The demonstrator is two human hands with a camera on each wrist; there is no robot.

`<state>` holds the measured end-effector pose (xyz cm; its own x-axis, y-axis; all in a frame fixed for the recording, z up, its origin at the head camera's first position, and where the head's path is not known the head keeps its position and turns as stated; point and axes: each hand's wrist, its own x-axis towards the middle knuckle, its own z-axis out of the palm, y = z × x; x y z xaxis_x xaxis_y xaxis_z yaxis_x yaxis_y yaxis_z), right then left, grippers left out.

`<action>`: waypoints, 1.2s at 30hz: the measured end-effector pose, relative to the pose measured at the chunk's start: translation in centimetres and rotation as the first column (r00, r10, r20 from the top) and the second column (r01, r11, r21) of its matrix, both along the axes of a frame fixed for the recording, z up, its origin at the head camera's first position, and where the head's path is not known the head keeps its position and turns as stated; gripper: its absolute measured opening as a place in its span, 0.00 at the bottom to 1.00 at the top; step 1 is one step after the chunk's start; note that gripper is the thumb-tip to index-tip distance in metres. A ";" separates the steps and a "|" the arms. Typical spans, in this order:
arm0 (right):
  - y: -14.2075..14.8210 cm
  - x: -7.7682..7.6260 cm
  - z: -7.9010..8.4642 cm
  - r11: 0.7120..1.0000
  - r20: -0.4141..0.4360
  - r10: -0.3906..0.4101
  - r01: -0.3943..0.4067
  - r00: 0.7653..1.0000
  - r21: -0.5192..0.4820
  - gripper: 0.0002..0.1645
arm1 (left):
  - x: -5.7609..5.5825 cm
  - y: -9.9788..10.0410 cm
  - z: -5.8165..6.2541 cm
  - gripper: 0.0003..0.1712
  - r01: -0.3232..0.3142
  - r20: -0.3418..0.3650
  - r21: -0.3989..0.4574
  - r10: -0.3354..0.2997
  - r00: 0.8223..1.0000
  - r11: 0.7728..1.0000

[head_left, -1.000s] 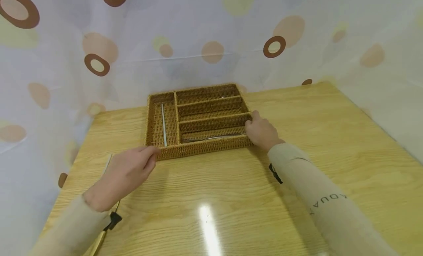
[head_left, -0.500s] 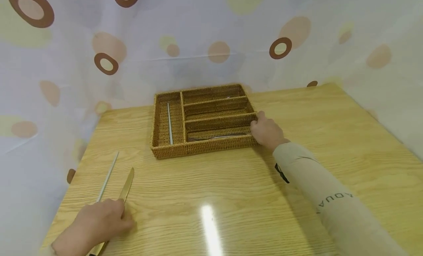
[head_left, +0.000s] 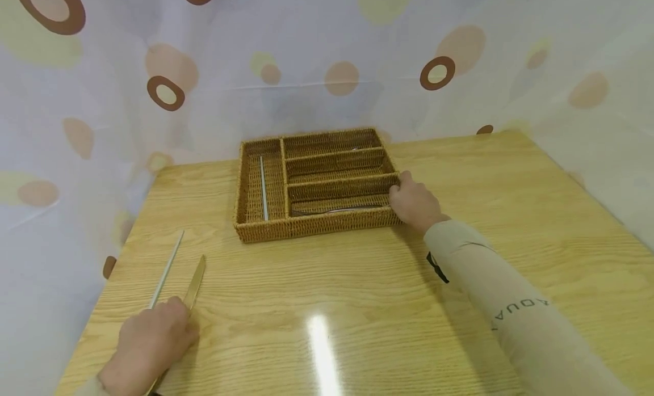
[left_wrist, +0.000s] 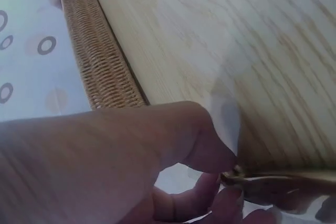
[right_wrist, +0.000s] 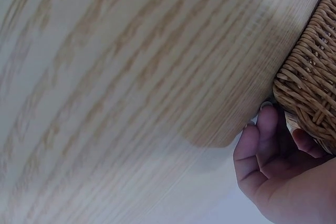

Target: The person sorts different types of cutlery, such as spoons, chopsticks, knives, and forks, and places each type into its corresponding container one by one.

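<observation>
My left hand (head_left: pixel 155 339) lies over a gold-coloured knife (head_left: pixel 195 283) at the table's front left, the blade pointing away past the fingers. In the left wrist view, thumb and fingers pinch the knife (left_wrist: pixel 283 188). Beside it lies a slim pale stick (head_left: pixel 167 269), its near end hidden by the hand. At the back, a woven cutlery tray (head_left: pixel 317 225) with several compartments stands by the wall cloth. My right hand (head_left: pixel 416 206) grips its front right corner; the right wrist view shows curled fingers (right_wrist: pixel 261 140) at the wicker corner (right_wrist: pixel 310 98).
Inside the tray's left compartment lies another pale stick (head_left: pixel 263 189). A thin metal piece of cutlery (head_left: pixel 339 210) rests in the front compartment. Patterned cloth (head_left: pixel 306 55) hangs behind the wooden table (head_left: pixel 409 305), and a bright reflection streaks its front.
My left hand has left the tray's front left corner and come down toward me to the knife, taking hold of it. The right hand has stayed at the tray's corner.
</observation>
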<state>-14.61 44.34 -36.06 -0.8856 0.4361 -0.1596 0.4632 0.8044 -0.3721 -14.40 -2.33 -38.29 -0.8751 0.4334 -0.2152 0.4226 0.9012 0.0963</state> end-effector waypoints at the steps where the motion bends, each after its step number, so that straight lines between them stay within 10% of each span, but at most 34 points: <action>1: 0.0 0.0 0.0 1.000 0.001 0.001 -0.001 1.000 -0.001 0.35 | -0.1 -0.1 0.0 0.12 -0.015 -0.002 -0.002 0.015 1.000 1.000; 7: 0.0 -0.1 0.0 1.000 -0.003 0.004 -0.005 1.000 -0.008 0.34 | -0.2 -0.5 -0.1 0.11 -0.065 0.019 -0.004 0.065 0.998 0.998; 36: 0.3 -0.2 -0.2 1.000 0.002 0.006 -0.006 1.000 -0.019 0.35 | -0.9 0.6 -0.6 0.06 0.074 0.091 0.114 -0.085 0.992 0.991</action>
<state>-14.82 44.68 -36.27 -0.8880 0.4275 -0.1698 0.4590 0.8001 -0.3863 -15.31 -1.69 -38.87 -0.8148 0.5263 -0.2432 0.4764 0.8468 0.2365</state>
